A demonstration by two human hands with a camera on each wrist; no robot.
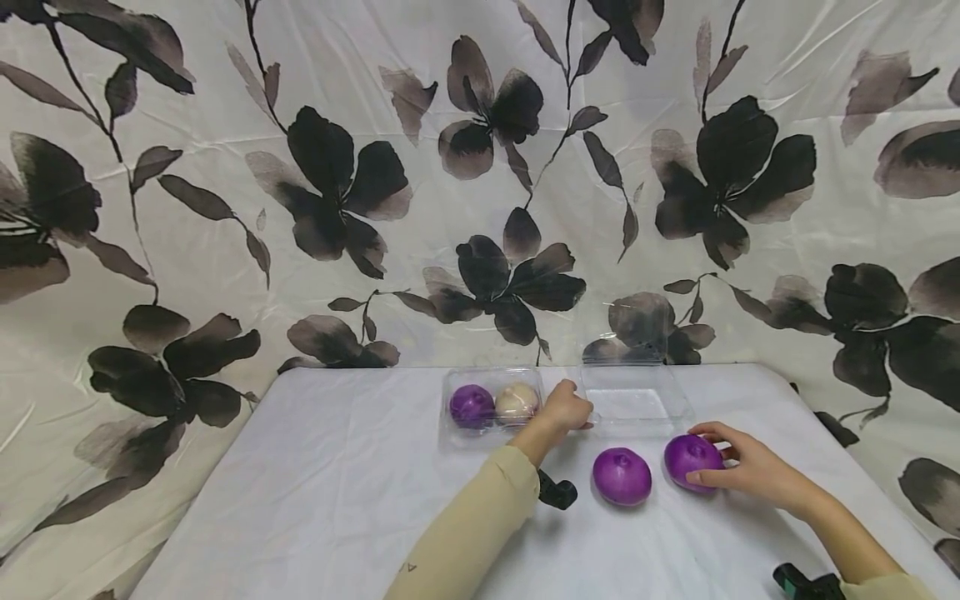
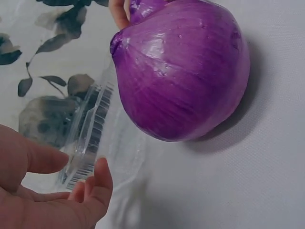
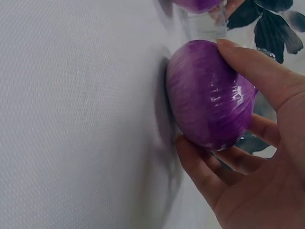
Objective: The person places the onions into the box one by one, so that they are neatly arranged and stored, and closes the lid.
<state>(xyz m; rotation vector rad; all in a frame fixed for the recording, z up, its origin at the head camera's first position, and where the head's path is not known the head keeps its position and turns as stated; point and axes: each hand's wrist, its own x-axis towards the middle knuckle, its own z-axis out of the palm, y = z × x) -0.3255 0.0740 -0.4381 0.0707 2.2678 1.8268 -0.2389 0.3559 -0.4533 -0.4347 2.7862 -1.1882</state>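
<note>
My right hand holds a purple onion on the table, thumb on the near side and fingers round the far side. The right wrist view shows this onion between thumb and fingertips, low against the white cloth. A second purple onion sits loose to its left and looms large in the left wrist view. At the back, my left hand grips the left edge of an open clear plastic container, whose lid stands raised behind. Thumb and curled fingers lie at its rim.
Left of my left hand is another clear plastic box with a purple onion and a pale onion inside. A white cloth covers the table. Behind it hangs a flower-patterned curtain, meeting the table's back edge.
</note>
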